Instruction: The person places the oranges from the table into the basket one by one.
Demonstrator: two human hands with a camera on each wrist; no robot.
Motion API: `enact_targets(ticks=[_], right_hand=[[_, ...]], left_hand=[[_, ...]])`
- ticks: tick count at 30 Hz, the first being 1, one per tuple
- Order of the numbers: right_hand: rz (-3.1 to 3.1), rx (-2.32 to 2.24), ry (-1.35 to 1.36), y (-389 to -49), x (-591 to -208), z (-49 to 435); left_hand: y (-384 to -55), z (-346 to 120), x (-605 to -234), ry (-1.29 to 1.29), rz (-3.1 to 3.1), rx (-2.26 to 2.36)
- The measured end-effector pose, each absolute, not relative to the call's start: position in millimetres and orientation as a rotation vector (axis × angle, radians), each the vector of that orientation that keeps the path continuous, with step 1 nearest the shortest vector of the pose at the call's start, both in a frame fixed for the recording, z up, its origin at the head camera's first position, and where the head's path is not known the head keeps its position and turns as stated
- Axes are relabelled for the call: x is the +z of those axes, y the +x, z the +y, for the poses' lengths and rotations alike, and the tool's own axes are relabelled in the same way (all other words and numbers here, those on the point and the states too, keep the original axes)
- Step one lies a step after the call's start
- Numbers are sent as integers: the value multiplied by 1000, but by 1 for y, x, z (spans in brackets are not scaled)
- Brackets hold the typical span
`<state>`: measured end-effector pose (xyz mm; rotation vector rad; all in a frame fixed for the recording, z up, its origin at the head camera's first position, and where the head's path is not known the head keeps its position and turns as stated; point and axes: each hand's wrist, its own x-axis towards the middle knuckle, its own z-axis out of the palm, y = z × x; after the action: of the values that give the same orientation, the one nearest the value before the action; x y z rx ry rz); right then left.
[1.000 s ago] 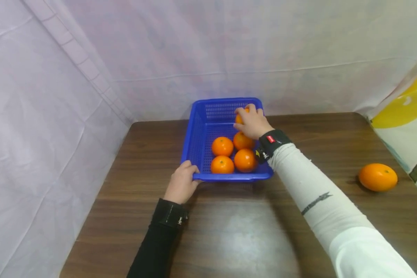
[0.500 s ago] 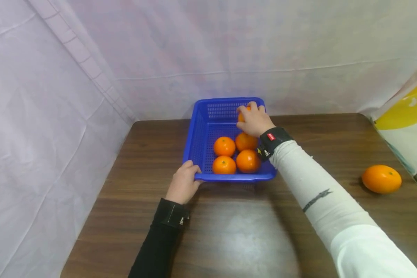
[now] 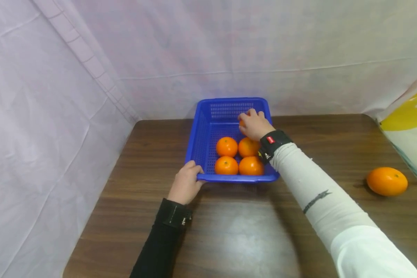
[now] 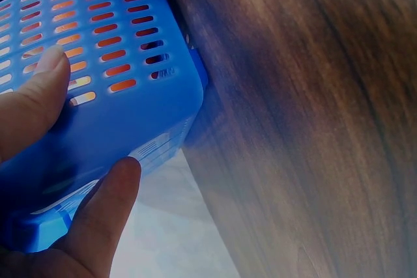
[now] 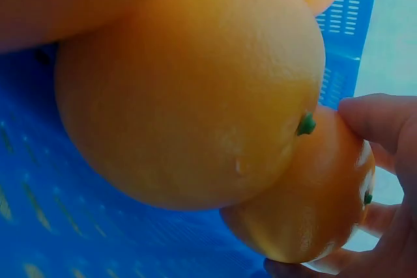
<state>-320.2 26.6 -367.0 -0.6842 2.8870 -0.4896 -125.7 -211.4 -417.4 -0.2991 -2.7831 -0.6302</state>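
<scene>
A blue slotted plastic basket stands on the wooden table. My left hand grips its near left corner. In the left wrist view, the thumb presses on the slotted wall and a finger lies along another side of the corner. My right hand reaches into the basket's far right part and holds an orange, mostly covered by the hand in the head view. Several more oranges sit in the near half; a large one fills the right wrist view.
A lone orange lies on the table at the right. White cloth hangs behind and along the left side. Cloth with a yellow print is at the far right.
My right hand has sunk lower into the basket with the orange, which now sits closer to the others. The left hand keeps its grip. The whole head view has shifted slightly.
</scene>
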Motion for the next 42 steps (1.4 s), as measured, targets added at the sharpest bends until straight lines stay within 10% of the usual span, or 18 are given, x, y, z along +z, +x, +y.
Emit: enact_targets(ticks=[42], right_hand=[[2890, -358, -636, -329, -390, 22]], left_hand=[[-127, -209, -415, -329, -2797, -621]])
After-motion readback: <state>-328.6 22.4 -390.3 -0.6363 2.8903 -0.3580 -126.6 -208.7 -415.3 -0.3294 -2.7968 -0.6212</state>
